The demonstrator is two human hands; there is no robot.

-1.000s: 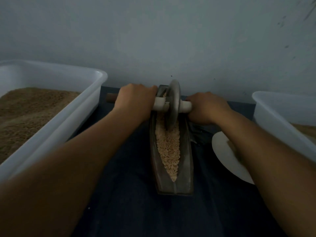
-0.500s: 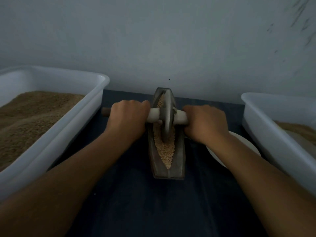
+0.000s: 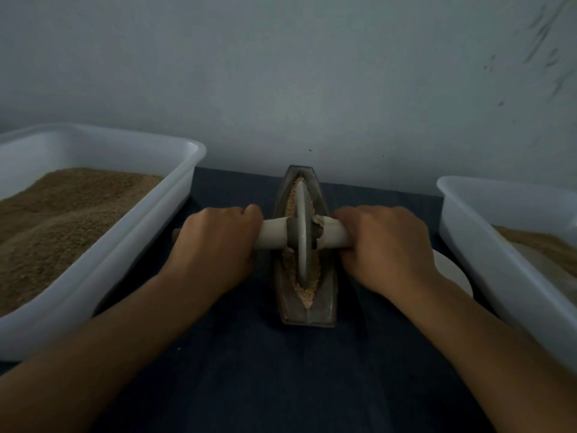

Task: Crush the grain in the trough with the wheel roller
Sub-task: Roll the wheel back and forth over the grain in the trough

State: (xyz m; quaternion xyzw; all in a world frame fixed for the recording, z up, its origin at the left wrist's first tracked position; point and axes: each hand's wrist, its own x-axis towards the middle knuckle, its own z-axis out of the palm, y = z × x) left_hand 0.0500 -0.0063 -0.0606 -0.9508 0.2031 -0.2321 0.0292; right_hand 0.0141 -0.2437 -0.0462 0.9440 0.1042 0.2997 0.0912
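Rolling is the step I judge to be in hand: the wheel point(image 3: 303, 235) stands upright in the trough point(image 3: 324, 295), about mid-length, with grain point(image 3: 307, 295) heaped along the groove ahead of it and behind. My left hand point(image 3: 215, 248) is wrapped round the axle point(image 3: 274, 234) on its side, my right hand point(image 3: 384, 245) round the other end, both clamped firmly, knuckles up, just beside the trough walls. The trough sits lengthwise on the dark table point(image 3: 281, 370), between the left tub point(image 3: 125, 245) and the right tub point(image 3: 499, 270), both holding brown meal. A plate point(image 3: 452, 273) peeks out under my right wrist.

To do this well, I would keep the axle level so the wheel stays vertical and its rim rides the bottom of the groove; any tilt would let it climb a wall and spill grain over the edge. Equal downward weight through both hands matters more than speed. I would run full strokes, end to end, because the grain at the near tip looks coarse and hardly crushed. The trough looks unfixed, so I would push straight along its length, not sideways, or it may skid on the cloth. Knuckles should stay clear of the trough rims.
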